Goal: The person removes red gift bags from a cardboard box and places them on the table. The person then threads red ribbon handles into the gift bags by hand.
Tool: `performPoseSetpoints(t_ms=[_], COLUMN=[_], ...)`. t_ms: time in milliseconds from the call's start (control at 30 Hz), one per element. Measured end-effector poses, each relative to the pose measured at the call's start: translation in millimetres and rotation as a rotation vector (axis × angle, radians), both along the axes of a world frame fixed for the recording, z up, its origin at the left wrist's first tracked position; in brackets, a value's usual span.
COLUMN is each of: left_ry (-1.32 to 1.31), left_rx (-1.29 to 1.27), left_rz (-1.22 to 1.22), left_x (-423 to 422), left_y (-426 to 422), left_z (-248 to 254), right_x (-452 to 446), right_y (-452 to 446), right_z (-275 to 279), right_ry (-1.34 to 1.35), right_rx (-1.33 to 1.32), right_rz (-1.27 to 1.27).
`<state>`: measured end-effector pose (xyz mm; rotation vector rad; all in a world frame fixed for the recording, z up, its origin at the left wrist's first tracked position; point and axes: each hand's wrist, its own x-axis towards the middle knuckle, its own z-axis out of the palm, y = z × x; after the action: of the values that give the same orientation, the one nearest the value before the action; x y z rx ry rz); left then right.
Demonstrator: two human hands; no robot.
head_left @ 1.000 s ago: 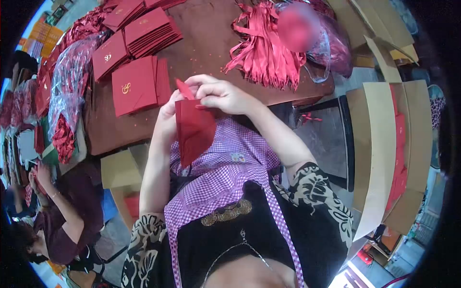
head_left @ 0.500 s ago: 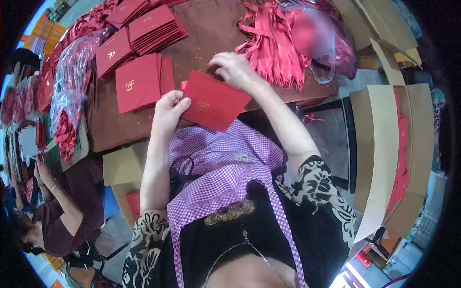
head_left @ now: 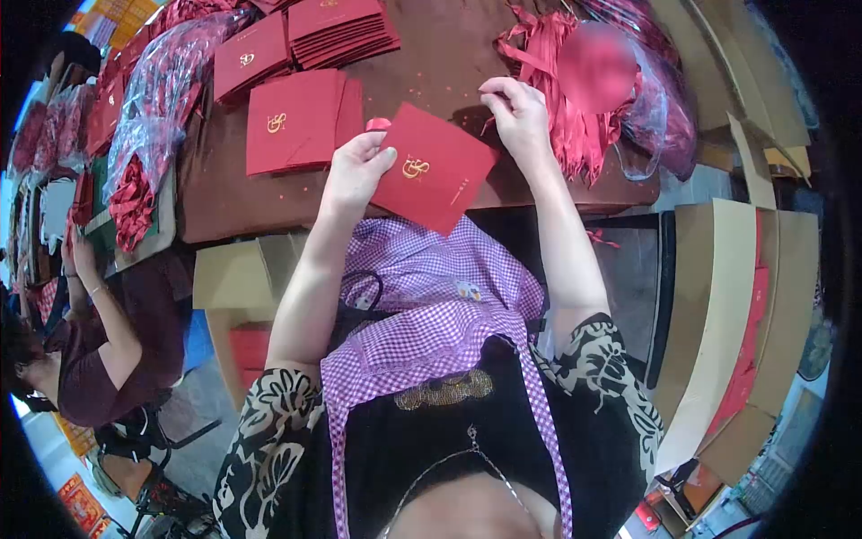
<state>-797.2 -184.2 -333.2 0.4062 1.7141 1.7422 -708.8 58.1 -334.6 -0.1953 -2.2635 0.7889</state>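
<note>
My left hand [head_left: 359, 175] pinches the left edge of a flat red paper piece [head_left: 440, 175] with a gold emblem. Whether this is a bag or an envelope I cannot tell. A short bit of shiny red ribbon [head_left: 378, 124] shows by the left fingertips at its upper left edge. My right hand [head_left: 519, 112] is raised to the right of the piece, apart from it, with thumb and forefinger pressed together; anything between them is too small to make out. A pile of red ribbons [head_left: 575, 144] lies just beyond that hand.
Stacks of similar red pieces [head_left: 292, 133] lie on the brown table [head_left: 431, 54]. A clear plastic bag [head_left: 162, 90] lies at the left. Open cardboard boxes stand at right [head_left: 700, 332] and below the table [head_left: 232, 278]. Another person [head_left: 108, 350] sits at the left.
My right hand has moved away from the red piece's top edge, to the right. The piece stays in my left hand, its emblem now clearer. The view has shifted slightly.
</note>
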Motion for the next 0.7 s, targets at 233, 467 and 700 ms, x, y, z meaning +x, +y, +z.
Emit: performPoseSetpoints(t_ms=[233,467,700], left_ry=[0.049,0.347,0.364], left_rx=[-0.006,-0.119,-0.146], left_rz=[0.091,0.082,0.029], left_x=[3.1,12.3,14.2], left_y=[17.6,21.5,22.5], left_z=[-9.8,-6.4,-4.7], right_x=[10.7,8.2,8.2], right_y=[-55.4,-82.4,-80.0], right_z=[20.9,3.5,6.8], right_ry=[-0.006,-0.071,-0.095], right_rx=[-0.020,0.108,0.084], right_rz=[0.107,0.017,0.014])
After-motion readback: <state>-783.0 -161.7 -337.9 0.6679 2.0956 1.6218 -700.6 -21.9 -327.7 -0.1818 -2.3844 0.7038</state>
